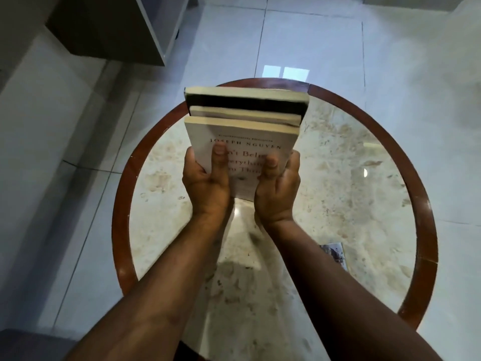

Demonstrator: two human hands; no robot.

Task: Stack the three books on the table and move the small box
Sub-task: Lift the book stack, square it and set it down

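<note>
Three books are held together as a stack point(244, 118) above the round table point(364, 162), tilted with the far end up. The top one is a white paperback point(250, 142) with red lettering; beneath it lie a thinner book and a black-covered one point(247, 101). My left hand point(208, 183) and my right hand point(277, 188) grip the near end of the stack from either side, thumbs pressed on the white cover. A small box point(334, 252) lies on the table near its right side, partly hidden behind my right forearm.
The table has a marble-like top and a reddish-brown wooden rim point(122, 199). Glossy pale floor tiles surround it. A dark cabinet point(117, 29) stands at the upper left, away from the table.
</note>
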